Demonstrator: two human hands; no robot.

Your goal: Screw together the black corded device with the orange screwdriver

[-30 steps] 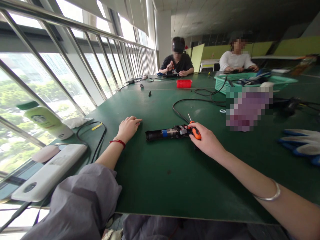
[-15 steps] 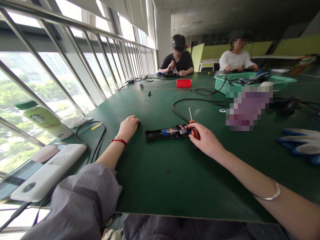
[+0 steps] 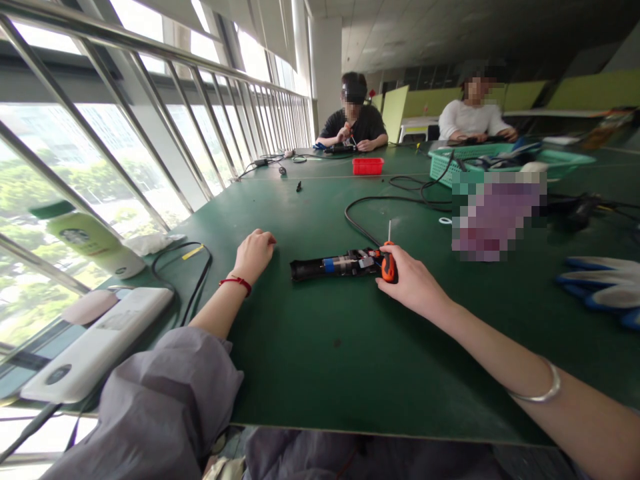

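Observation:
My right hand (image 3: pixel 410 285) grips a small screwdriver (image 3: pixel 388 261) with an orange and black handle, its thin shaft pointing almost straight up. The hand rests on the green table (image 3: pixel 330 347) at the right end of a black tube-shaped device (image 3: pixel 336 265) with a blue band and exposed parts, lying flat. My left hand (image 3: pixel 254 255) lies on the table a little left of the device, fingers loosely curled, holding nothing. A red cord circles that wrist and a silver bangle the right forearm.
A black cable (image 3: pixel 373 207) loops behind the device. A white power strip (image 3: pixel 95 350), a bottle (image 3: pixel 90 240) and another black cable (image 3: pixel 193 280) sit at the left edge. Blue-white gloves (image 3: pixel 603 287) lie right. A red box (image 3: pixel 368 167), green baskets (image 3: pixel 500 163) and two seated people are farther back.
My right hand has turned the screwdriver from leaning left to nearly upright. My left hand's fingers have curled back and it slid slightly toward me.

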